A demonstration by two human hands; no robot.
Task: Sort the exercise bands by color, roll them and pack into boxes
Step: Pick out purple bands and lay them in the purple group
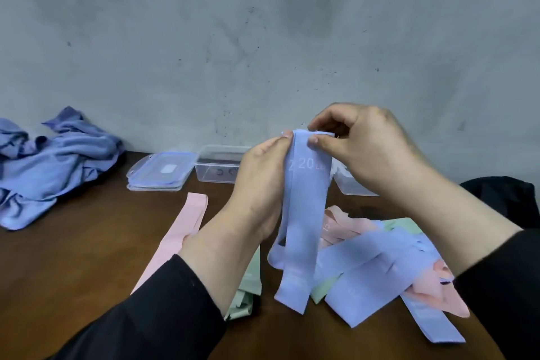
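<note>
Blue band [304, 213]: hangs vertical, top edge pinched by left hand [263, 175] and right hand [359, 149].
Rolling: probably begins from this top edge, downward.

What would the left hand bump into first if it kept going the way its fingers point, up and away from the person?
Probably the clear plastic box standing open just behind the left hand, which pinches the blue band. If it passed above the box, the grey wall comes next; depth is hard to judge.

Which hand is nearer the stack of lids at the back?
Left. The left hand pinches the blue band just right of the lid stack; the right hand holds it farther right.
</note>
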